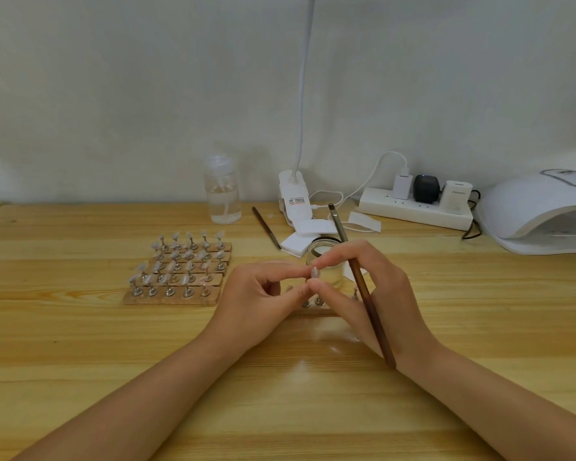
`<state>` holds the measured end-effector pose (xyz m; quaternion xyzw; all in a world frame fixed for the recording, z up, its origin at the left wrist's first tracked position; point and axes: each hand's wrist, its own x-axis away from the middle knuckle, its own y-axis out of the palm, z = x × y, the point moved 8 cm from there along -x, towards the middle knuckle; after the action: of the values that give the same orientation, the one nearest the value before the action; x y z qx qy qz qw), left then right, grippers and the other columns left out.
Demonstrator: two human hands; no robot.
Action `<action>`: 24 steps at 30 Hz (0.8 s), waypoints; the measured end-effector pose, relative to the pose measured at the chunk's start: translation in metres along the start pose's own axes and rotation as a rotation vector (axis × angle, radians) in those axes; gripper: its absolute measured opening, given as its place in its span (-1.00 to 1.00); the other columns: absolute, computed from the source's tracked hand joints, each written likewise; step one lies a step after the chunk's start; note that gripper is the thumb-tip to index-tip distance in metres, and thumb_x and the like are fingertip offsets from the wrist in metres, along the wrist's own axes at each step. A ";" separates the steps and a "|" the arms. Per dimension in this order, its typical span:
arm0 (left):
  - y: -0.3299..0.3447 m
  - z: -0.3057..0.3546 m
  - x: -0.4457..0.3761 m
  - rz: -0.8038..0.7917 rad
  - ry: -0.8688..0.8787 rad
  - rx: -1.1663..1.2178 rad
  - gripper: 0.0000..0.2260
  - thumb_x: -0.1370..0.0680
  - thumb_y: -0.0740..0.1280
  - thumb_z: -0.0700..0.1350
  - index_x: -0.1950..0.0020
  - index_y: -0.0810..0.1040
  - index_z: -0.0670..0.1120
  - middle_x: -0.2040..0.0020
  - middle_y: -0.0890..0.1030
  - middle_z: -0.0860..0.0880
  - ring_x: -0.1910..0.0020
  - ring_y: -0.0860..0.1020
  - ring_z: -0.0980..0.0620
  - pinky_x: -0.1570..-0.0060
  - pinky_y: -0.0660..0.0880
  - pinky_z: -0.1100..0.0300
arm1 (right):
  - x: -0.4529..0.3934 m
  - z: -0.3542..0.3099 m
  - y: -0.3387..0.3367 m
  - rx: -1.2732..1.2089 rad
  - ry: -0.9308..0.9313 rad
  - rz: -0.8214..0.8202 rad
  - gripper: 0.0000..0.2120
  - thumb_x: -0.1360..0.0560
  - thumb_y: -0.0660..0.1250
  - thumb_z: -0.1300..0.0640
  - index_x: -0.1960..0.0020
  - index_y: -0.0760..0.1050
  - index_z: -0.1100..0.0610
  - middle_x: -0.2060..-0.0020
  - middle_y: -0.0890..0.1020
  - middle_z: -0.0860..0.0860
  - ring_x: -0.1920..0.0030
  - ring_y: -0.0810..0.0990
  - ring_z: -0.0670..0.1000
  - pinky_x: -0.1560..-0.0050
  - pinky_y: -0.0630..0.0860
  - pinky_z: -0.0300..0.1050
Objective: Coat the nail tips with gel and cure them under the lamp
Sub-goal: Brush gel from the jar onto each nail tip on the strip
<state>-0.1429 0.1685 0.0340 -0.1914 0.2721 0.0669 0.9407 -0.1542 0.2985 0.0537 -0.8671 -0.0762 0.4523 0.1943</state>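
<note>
A small pale nail tip (314, 272) is pinched between the fingertips of my left hand (263, 299) and my right hand (369, 291) at the middle of the table. My right hand also holds a long brown brush (366, 291), bristle end pointing up and away. Under my hands lies a wooden strip (313, 309) with metal nail stands, partly hidden. Behind my fingers stands a small clear glass jar (326, 257). Several wooden strips with nail tips on stands (180, 271) lie to the left. The white curing lamp (542, 214) sits at the far right.
A clear pump bottle (223, 191) stands at the back. A second brush (266, 227), white wipes (306, 234), a clip lamp base (295, 197) and a power strip with plugs (416, 207) lie along the back by the wall.
</note>
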 end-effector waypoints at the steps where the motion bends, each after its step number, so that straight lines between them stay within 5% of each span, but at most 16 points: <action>1: -0.001 0.000 0.000 0.015 -0.015 -0.018 -0.85 -0.30 0.39 0.06 0.15 0.62 0.19 0.23 0.65 0.21 0.52 0.26 0.14 0.50 0.23 0.40 | -0.001 0.001 -0.002 -0.005 0.011 0.010 -0.75 -0.32 0.45 0.17 0.07 0.45 0.00 0.17 0.57 -0.16 0.09 0.53 -0.20 0.00 0.39 -0.42; 7: -0.001 -0.001 -0.002 0.002 -0.042 -0.193 -0.66 -0.24 0.42 0.10 0.01 0.54 0.16 0.07 0.56 0.16 0.21 0.42 0.23 0.13 0.26 0.59 | -0.011 0.017 -0.027 -0.067 0.136 0.100 -0.76 -0.36 0.47 0.22 0.06 0.46 0.07 0.14 0.60 -0.10 0.05 0.54 -0.21 0.08 0.40 -0.48; 14: 0.012 -0.019 -0.001 -0.144 -0.149 -0.206 -0.57 -0.23 0.51 0.05 -0.01 0.42 0.22 0.05 0.55 0.19 0.09 0.45 0.35 0.17 0.30 0.60 | 0.002 0.032 -0.022 -0.060 0.187 -0.042 -0.75 -0.34 0.48 0.26 0.10 0.48 0.04 0.15 0.60 -0.10 0.06 0.54 -0.21 0.13 0.41 -0.53; 17: 0.015 -0.021 0.000 -0.168 -0.171 -0.166 -0.55 -0.19 0.47 0.11 -0.03 0.42 0.19 0.10 0.58 0.17 0.11 0.47 0.36 0.20 0.35 0.55 | 0.003 0.035 -0.016 -0.024 0.185 -0.115 -0.76 -0.34 0.48 0.24 0.10 0.48 0.06 0.17 0.61 -0.11 0.06 0.55 -0.22 -0.01 0.40 -0.44; 24: 0.014 -0.026 0.000 -0.179 -0.198 -0.159 -0.60 -0.31 0.52 -0.12 -0.01 0.44 0.16 0.21 0.63 0.09 0.23 0.51 0.33 0.25 0.35 0.54 | 0.006 0.033 -0.011 0.048 0.152 -0.184 -0.77 -0.31 0.51 0.24 0.10 0.51 0.12 0.19 0.62 -0.07 0.07 0.55 -0.17 -0.04 0.42 -0.34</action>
<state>-0.1589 0.1710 0.0089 -0.2810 0.1539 0.0227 0.9470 -0.1768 0.3195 0.0367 -0.8834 -0.1298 0.3672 0.2608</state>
